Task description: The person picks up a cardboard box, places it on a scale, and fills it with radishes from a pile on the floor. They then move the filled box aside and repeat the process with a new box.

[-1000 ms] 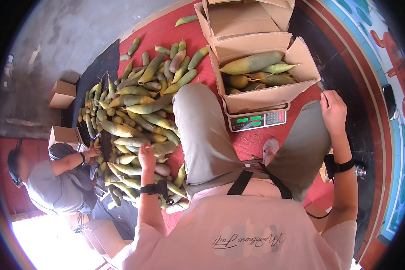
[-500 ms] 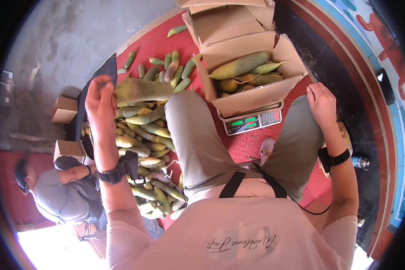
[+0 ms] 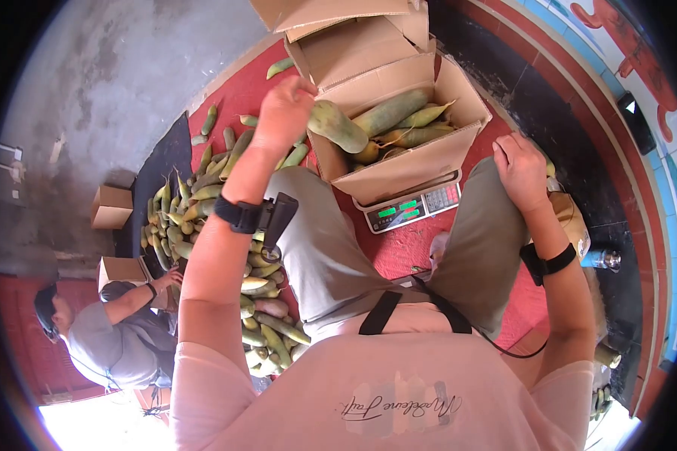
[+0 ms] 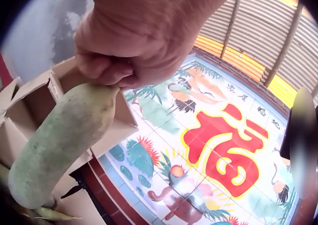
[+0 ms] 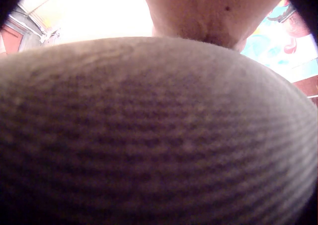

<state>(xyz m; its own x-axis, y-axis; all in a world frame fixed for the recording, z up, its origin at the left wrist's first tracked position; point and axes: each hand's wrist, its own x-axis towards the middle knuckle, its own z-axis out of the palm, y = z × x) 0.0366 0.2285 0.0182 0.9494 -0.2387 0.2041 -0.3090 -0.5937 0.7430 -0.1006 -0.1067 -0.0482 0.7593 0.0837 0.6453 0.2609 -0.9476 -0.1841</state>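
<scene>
The left hand [image 3: 284, 113] holds a radish [image 3: 338, 127] over the radish-filled box [image 3: 406, 161].

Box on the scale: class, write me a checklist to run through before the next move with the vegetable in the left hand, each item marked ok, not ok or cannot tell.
1. Left hand grips the vegetable by its narrow end: ok.
2. Box open at the top: ok.
3. Held vegetable laid down in the box: not ok, it is in the hand.
4. Right hand out of the way: ok, on the knee.
5. Scale under the box, display lit: ok.
6. Weight readable: cannot tell, digits too small.
</scene>
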